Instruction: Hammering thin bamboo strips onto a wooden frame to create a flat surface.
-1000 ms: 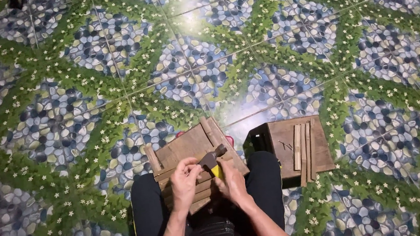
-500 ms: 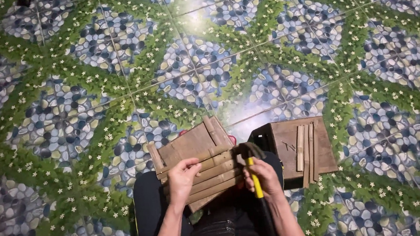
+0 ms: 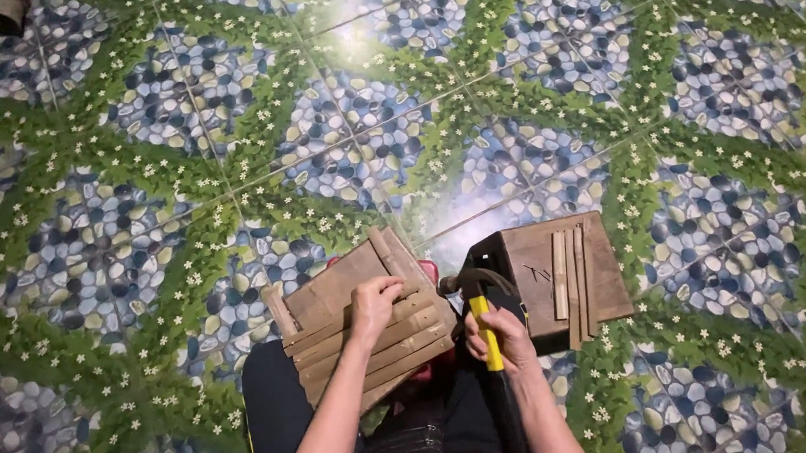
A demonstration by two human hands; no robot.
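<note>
My left hand (image 3: 374,305) rests flat, fingers curled loosely, on top of the slatted wooden panel (image 3: 362,314) lying across my lap; it presses down but does not grasp. My right hand (image 3: 500,334) is closed around the yellow handle of a hammer (image 3: 480,318), its dark head just beside the panel's right edge, pointing left. To the right of that hand, touching the hammer head's far side, a dark wooden box (image 3: 561,281) carries loose thin strips (image 3: 572,278). Patterned pebble floor (image 3: 131,181) all around.
</note>
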